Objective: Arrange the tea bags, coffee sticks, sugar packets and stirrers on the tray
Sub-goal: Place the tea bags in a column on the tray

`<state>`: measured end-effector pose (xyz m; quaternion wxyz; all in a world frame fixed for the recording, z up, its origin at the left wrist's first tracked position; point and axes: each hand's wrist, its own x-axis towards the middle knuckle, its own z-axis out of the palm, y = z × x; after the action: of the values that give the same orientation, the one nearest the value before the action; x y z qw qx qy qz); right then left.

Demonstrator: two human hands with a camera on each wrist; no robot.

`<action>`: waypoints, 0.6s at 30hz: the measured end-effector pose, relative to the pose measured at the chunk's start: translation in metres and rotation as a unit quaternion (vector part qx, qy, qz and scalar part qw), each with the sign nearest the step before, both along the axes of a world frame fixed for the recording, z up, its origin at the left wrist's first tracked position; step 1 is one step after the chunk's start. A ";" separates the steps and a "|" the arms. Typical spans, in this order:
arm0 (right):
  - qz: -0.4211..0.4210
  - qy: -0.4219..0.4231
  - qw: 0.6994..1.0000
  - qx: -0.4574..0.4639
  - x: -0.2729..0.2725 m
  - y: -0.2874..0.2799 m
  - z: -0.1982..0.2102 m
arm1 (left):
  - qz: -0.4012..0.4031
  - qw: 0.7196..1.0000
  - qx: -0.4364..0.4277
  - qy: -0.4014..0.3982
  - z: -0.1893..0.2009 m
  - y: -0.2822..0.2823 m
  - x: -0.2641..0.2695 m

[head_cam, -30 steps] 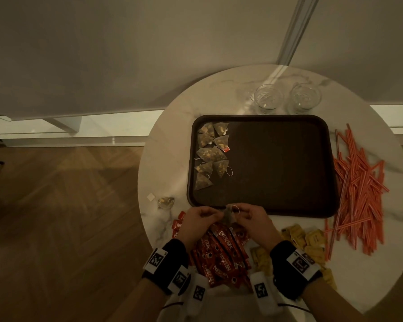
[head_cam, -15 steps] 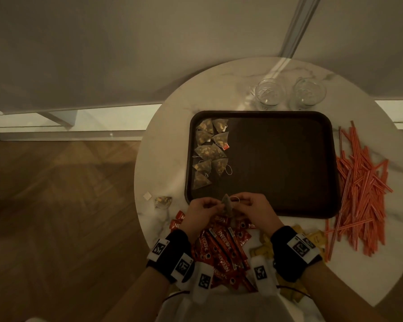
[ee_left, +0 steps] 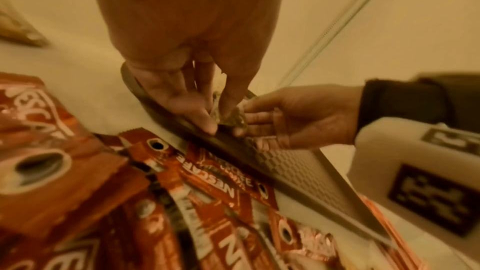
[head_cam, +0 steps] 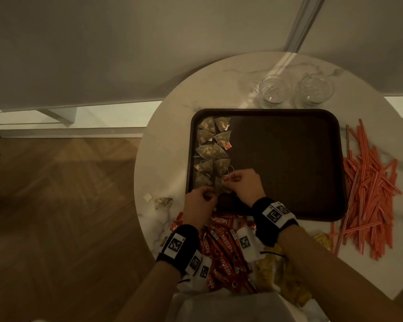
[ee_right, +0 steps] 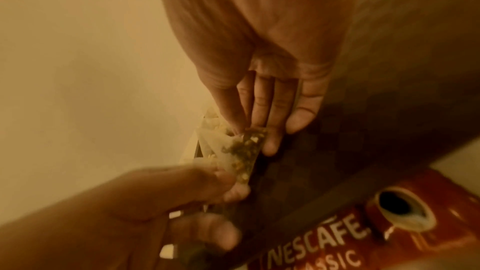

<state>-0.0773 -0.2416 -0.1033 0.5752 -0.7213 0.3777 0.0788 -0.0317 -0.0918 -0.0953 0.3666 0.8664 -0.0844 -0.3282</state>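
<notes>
Both forearms reach forward, each wrist wearing a black band. The left hand [head_cam: 199,202] and the right hand [head_cam: 242,184] meet fingertip to fingertip, both pinching one pyramid tea bag [ee_right: 240,151] between them.

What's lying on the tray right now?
On the tray: only tea bags, clustered along its left side. Both hands cover the near-left corner, pinching another tea bag there; anything beneath them is hidden.

head view straight down, wrist views close, sharing tray [head_cam: 289,163] edge
</notes>
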 end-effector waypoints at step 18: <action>0.043 0.036 0.994 -0.090 -0.029 -0.009 0.004 | -0.117 0.984 0.087 -0.107 -0.014 -0.011 -0.002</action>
<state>-0.1065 -0.2501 -0.0998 0.4901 -0.7825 0.3724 0.0945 -0.0340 -0.1028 -0.1091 0.2381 0.9093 -0.1947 -0.2804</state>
